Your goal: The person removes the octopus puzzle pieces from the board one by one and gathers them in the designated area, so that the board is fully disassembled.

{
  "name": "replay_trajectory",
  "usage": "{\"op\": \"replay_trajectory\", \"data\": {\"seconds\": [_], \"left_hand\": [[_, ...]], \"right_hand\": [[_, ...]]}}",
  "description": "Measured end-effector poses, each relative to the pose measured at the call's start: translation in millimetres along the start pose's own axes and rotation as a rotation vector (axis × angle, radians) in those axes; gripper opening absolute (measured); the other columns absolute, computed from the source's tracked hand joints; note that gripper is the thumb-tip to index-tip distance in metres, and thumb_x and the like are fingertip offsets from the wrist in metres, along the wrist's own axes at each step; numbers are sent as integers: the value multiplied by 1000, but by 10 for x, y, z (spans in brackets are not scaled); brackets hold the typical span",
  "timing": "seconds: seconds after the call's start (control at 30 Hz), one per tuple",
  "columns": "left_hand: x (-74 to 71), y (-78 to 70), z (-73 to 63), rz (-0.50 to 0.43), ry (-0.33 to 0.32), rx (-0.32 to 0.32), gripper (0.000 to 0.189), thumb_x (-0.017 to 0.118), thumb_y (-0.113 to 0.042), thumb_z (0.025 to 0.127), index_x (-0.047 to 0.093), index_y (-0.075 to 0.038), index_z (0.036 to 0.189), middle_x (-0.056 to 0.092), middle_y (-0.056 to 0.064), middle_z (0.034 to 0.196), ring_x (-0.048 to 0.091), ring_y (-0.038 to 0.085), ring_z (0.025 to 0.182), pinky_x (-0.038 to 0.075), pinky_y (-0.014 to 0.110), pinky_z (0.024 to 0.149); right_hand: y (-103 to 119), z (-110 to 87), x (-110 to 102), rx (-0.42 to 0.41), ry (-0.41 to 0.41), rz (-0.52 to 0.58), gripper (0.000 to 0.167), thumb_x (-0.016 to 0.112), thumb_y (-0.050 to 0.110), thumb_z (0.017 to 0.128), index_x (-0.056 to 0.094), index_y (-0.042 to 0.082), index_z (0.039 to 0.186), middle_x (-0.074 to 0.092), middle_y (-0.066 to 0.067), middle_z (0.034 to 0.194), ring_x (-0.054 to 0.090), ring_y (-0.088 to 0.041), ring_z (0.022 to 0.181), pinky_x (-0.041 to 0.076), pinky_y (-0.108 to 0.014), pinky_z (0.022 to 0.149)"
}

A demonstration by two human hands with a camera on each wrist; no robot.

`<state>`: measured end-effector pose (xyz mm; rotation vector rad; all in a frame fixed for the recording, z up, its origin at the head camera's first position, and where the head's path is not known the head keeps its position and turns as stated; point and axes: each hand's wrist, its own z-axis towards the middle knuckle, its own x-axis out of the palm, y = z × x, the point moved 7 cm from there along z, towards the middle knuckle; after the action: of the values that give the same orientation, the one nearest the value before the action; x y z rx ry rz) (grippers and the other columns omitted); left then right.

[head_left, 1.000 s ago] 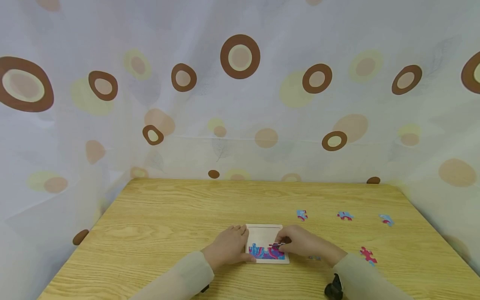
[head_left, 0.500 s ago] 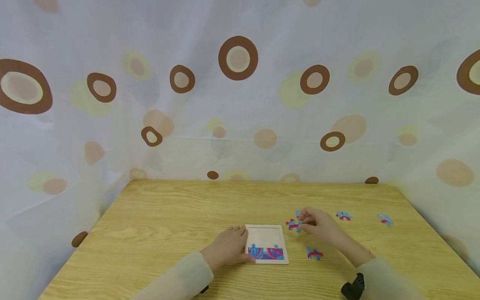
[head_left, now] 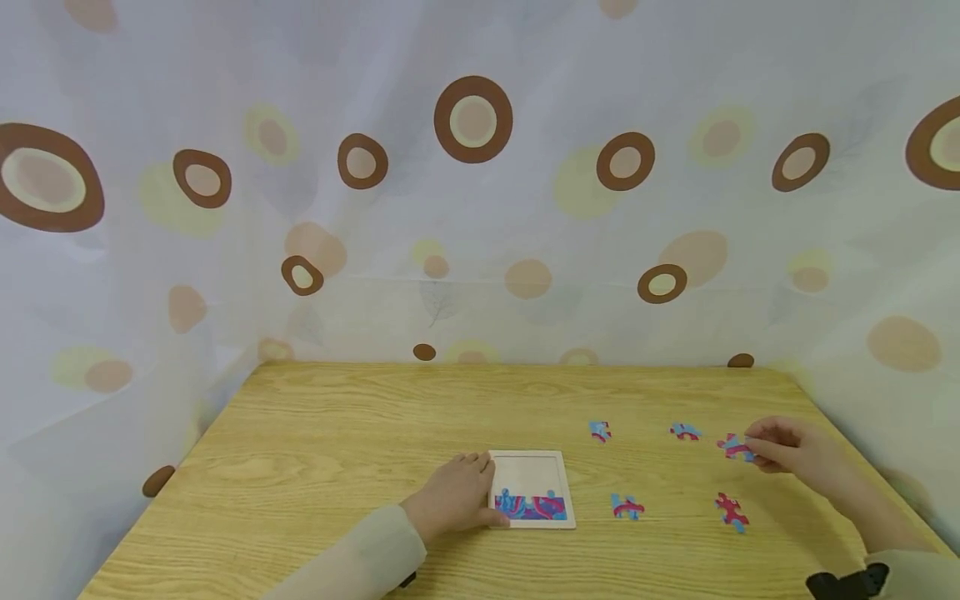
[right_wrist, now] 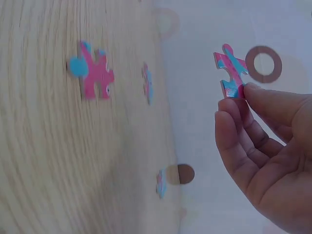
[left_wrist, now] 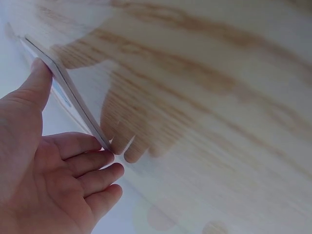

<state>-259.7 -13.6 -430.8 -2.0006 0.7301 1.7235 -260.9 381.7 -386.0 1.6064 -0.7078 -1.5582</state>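
Pinching a pink-and-blue puzzle piece between thumb and fingers, the right hand has it up off the wooden table, over on the right! Across at the white frame, joined pieces fill the near end, and the left hand, fingers loosely extended, rests against its left edge.

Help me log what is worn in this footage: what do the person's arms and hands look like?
The left hand and right hand are bare, with no gloves or rings showing. The left sleeve and right sleeve are plain and pale cream. A black device sits at the right cuff; a small black part shows under the left.
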Motion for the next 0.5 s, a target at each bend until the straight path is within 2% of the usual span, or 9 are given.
{"op": "replay_trajectory", "data": {"seconds": [0.23, 0.37, 0.5], "left_hand": [[31, 12, 12, -10, -3, 12, 85, 46, -64, 83, 39, 0, 138, 39, 12, 140, 35, 23, 129, 28, 34, 106], [47, 25, 30, -16, 0, 5, 85, 46, -64, 83, 39, 0, 139, 38, 12, 141, 34, 23, 129, 27, 34, 106], [59, 27, 38, -8, 1, 3, 86, 45, -65, 82, 39, -1, 139, 37, 11, 142, 34, 22, 129, 27, 33, 106]], "right_hand": [[-473, -178, -303, 163, 29, -103, 41, 50, 17, 97, 48, -21, 111, 63, 2, 90, 61, -11, 73, 54, -29, 66], [-664, -278, -402, 213, 42, -143, 44, 51, 17, 96, 45, -23, 113, 63, 2, 87, 60, -10, 70, 54, -27, 66], [-802, -365, -461, 210, 58, -189, 40, 56, 14, 93, 50, -23, 108, 63, 4, 77, 59, -8, 65, 54, -25, 60]]}}
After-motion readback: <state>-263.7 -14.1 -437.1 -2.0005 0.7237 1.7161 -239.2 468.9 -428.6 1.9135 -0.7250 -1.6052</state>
